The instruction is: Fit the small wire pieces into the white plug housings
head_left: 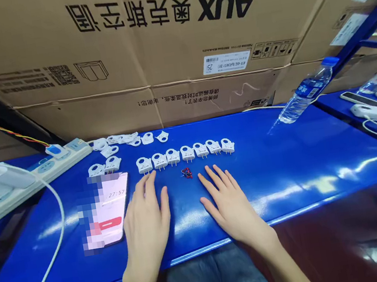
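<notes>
Both my hands lie flat and palm down on the blue workbench (285, 164), holding nothing. My left hand (145, 219) has its fingertips just below a row of several white two-pin plug bodies (186, 153), close to the leftmost plug (144, 165) but apparently not touching it. My right hand (232, 205) rests to the right, nearest a small tangle of red and blue wires (186, 173). Behind the row lie several loose white plug parts (118, 140).
A phone with a lit, partly blurred screen (108, 211) lies beside my left hand. At the left are a white power strip (37, 177) and white cables. A water bottle (305, 91) lies at the back right. Large cardboard cartons (143, 38) stand behind the bench.
</notes>
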Tool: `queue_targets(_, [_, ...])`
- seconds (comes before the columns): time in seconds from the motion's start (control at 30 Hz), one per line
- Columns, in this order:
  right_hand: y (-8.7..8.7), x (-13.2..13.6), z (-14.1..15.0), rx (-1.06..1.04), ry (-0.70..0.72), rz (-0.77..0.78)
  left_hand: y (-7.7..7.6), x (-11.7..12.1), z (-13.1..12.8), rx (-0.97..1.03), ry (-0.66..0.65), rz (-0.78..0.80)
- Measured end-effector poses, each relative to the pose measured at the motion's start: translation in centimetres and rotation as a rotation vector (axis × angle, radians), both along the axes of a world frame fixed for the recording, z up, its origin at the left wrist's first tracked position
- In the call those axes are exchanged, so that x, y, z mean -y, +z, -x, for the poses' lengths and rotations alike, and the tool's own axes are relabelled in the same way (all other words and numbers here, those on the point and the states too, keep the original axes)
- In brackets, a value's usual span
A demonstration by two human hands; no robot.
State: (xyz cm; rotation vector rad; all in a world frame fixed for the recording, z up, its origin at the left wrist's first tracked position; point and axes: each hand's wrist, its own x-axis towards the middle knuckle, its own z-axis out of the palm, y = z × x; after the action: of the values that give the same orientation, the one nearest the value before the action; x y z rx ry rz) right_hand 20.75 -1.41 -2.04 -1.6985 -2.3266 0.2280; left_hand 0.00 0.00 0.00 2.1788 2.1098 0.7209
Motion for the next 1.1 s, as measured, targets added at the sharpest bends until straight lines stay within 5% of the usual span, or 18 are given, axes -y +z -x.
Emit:
queue_targets(0.23, [0.4,0.0,0.0,-0.007,-0.004,0.027,1.1,-3.4,0.9,-0.225,0.036,-0.011])
queue_targets(0.5, [0.3,0.0,0.0,-0.016,-0.002,0.023,0.6,-3.2,1.2,-0.290,0.043,0.023])
queue_targets(0.73, [0.4,0.1,0.0,-0.020,-0.009,0.007,0.6,-2.2,0.9,-0.151,0.036,0.015])
queue_targets(1.1, [1.2,-1.4,-0.2,-0.114,-0.059,-0.041,-1.8,2.2,-0.3,0.324,-0.145,-0.061])
